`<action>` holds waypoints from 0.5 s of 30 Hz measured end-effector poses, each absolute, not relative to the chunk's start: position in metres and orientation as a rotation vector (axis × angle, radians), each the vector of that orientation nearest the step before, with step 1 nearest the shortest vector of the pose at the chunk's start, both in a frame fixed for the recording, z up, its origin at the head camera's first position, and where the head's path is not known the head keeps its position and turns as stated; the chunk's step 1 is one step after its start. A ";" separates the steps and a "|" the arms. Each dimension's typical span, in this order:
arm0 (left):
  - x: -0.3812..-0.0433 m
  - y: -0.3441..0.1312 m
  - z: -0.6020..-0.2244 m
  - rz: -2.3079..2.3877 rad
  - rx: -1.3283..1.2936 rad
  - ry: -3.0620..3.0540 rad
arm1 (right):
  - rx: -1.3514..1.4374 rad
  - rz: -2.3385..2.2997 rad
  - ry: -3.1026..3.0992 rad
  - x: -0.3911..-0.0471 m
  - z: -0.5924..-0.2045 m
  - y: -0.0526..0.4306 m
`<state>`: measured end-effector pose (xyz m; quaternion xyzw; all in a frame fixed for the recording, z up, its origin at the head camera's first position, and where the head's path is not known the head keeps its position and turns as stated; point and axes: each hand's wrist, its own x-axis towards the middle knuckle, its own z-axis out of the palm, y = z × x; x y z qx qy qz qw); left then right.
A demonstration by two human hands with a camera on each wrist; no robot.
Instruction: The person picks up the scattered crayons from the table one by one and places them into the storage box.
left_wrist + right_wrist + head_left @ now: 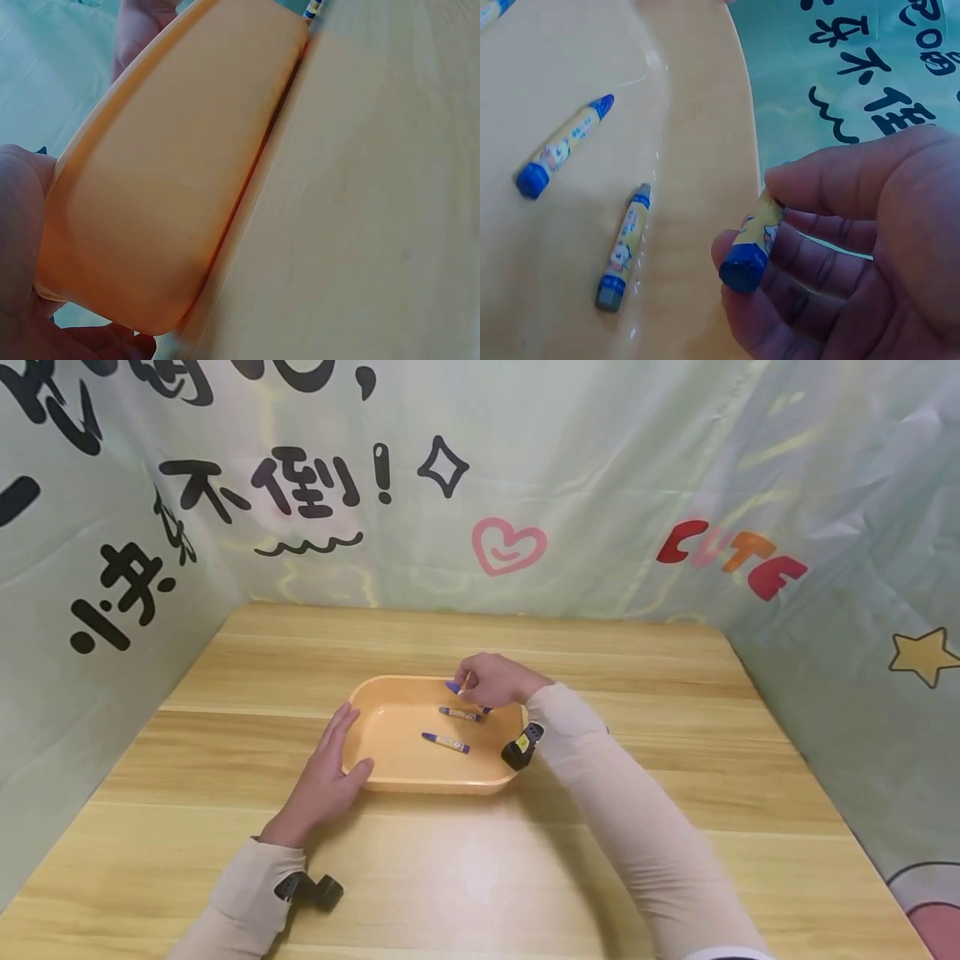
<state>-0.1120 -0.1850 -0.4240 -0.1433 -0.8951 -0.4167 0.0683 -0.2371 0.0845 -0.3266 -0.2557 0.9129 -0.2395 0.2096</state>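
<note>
R hand (493, 678) pinches blue-ended crayon (745, 259) btwn thumb & fingers, above tray (393, 731) nr its far rim; 3 other crayons (564, 144) lie in tray, clear of R fingers. L hand (330, 787) grips tray's L end.

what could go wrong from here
The blue-ended, yellow-wrapped crayon pinched in the right hand might slip and land outside the rounded orange plastic tray, whose rim appears close. The grey-ended, yellow-wrapped crayon lies loose inside and could roll if the left hand, gripping the tray's left end, jerks it.
</note>
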 end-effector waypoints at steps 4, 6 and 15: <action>-0.112 -0.186 -0.424 -1.249 -0.431 -2.701 | -0.703 -0.660 2.513 -0.240 -0.331 0.079; -0.112 -0.186 -0.424 -1.246 -0.432 -2.701 | -0.694 -0.663 2.481 -0.241 -0.334 0.077; -0.113 -0.186 -0.422 -1.248 -0.445 -2.691 | -0.708 -0.619 2.415 -0.240 -0.338 0.069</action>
